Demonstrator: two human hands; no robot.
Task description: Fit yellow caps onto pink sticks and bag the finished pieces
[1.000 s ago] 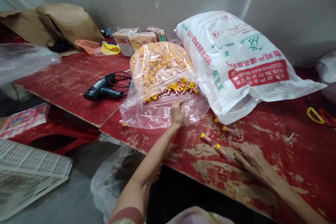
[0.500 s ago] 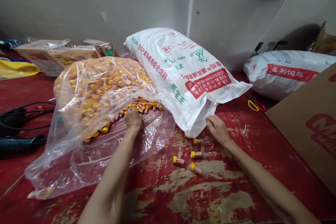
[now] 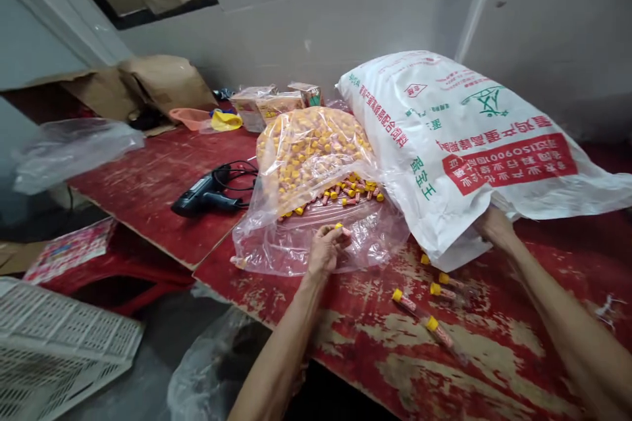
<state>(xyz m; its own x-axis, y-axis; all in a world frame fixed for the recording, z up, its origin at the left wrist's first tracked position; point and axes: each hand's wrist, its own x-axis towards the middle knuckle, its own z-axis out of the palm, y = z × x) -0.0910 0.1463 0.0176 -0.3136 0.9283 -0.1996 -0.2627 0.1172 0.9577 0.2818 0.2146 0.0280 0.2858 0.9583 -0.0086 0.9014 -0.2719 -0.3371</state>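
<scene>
Yellow-capped tube (image 3: 343, 230) pinched at the fingertips of left hand (image 3: 324, 251), long axis running sideways, just above clear plastic bag (image 3: 378, 237); right hand (image 3: 496, 227), much farther from it, sits against the edge of the white sack (image 3: 474, 125), grip hidden.

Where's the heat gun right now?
In the head view, the black heat gun lies on the red table, just left of the clear plastic bag of yellow-capped tubes, with its black cord beside it.

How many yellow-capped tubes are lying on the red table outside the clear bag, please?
Five: two foremost tubes, two behind them, one beside the white sack; the sack may hide more.
</scene>
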